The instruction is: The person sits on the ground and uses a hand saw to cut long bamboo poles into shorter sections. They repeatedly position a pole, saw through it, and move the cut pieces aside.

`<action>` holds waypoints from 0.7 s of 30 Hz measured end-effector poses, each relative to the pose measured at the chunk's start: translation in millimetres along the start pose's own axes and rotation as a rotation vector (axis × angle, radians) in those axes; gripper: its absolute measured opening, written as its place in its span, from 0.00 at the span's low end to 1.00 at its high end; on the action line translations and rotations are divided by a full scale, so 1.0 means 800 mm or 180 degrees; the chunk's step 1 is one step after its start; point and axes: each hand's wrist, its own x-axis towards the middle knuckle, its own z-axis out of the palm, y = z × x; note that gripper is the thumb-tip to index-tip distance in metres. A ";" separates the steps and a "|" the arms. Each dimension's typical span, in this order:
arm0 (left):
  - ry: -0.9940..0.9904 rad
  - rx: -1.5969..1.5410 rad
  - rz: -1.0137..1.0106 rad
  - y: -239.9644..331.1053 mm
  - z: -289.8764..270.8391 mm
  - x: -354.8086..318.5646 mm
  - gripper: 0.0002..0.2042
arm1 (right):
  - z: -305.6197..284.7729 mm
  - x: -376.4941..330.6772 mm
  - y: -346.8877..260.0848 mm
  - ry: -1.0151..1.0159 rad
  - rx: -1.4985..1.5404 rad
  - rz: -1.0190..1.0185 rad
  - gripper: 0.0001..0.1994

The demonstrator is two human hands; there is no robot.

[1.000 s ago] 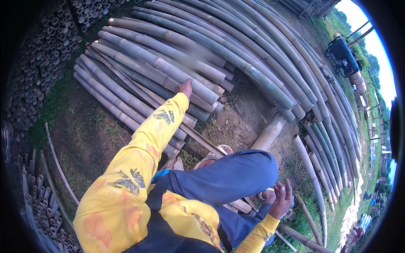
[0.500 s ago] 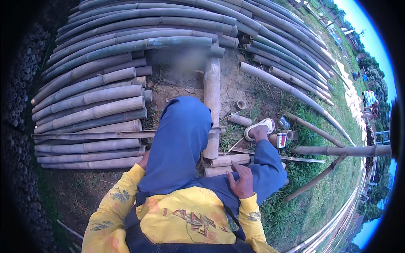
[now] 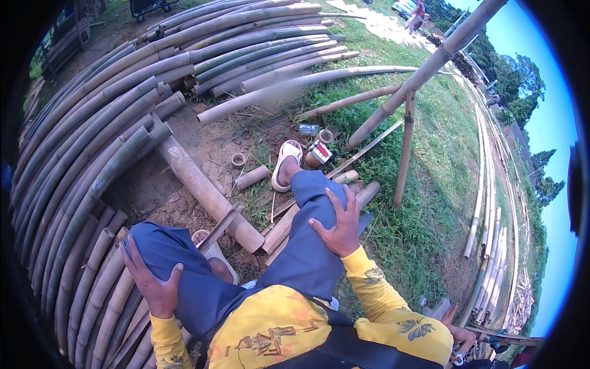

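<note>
My left hand (image 3: 155,281) lies on my left knee, fingers spread, holding nothing. On my right thigh rests my right hand (image 3: 339,222), its fingers apart and nothing in it. Both trouser legs are dark blue. A thick bamboo log (image 3: 200,184) lies on the ground in front of me. A split bamboo strip (image 3: 219,227) slants across near my left foot. By my right foot, in a pale sandal (image 3: 286,161), are a short bamboo piece (image 3: 252,178), a bamboo ring (image 3: 238,160) and a small red-and-white pack (image 3: 320,151).
Stacked bamboo poles (image 3: 132,80) fill the left and far side. A propped bamboo pole (image 3: 424,74) with a leg rises at right. A clear bottle (image 3: 308,129) lies by the grass. More poles (image 3: 485,184) lie far right. Another person's hand (image 3: 458,335) shows at lower right.
The view has swung to the right. My left hand has come from beside my left leg onto the knee. My right hand's fingers have spread on the thigh, and another person has come into view.
</note>
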 end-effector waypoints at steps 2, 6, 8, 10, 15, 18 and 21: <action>0.0032 -0.0160 0.0138 -0.025 -0.003 0.029 0.44 | 0.000 0.012 -0.006 0.0002 -0.0020 0.0014 0.39; -0.0202 -0.0364 0.0119 -0.065 -0.018 0.076 0.22 | 0.017 0.034 0.009 0.0082 0.0105 -0.0013 0.26; -0.0739 -0.0564 -0.0076 -0.094 -0.020 0.111 0.17 | 0.017 0.042 0.030 -0.0038 0.0245 0.0051 0.20; -0.0905 -0.0668 0.0002 -0.080 -0.011 0.155 0.12 | 0.013 0.060 0.026 -0.0362 0.0173 0.0135 0.19; -0.1265 0.0724 0.1252 -0.047 0.095 0.285 0.09 | 0.015 0.060 0.022 -0.0305 0.0062 -0.0130 0.18; -0.1348 0.1048 0.1663 -0.042 0.204 0.363 0.14 | 0.016 0.057 0.019 -0.0006 -0.0242 -0.0342 0.18; -0.1348 0.1305 0.1701 -0.045 0.340 0.445 0.14 | 0.009 0.051 0.026 -0.0071 -0.0176 -0.0202 0.19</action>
